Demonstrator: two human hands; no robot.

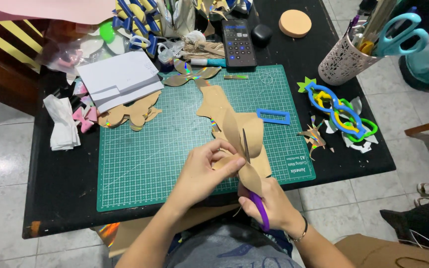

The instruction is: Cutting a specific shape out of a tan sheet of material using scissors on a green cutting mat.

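Note:
My left hand (203,169) pinches a tan paper cut-out (239,134) with rounded lobes, held over the near edge of the green cutting mat (145,154). My right hand (274,204) grips purple-handled scissors (259,206). Their blades (246,146) point away from me and sit in the tan paper. More tan paper (213,101) trails from the piece across the mat toward the far side.
On the black table (60,198) lie a blue rectangular frame (273,116), coloured plastic stencils (341,113), shiny scraps (315,138), white paper (120,77), a calculator (238,43), a round sponge (295,23) and a white holder with teal scissors (346,59). Tiled floor surrounds the table.

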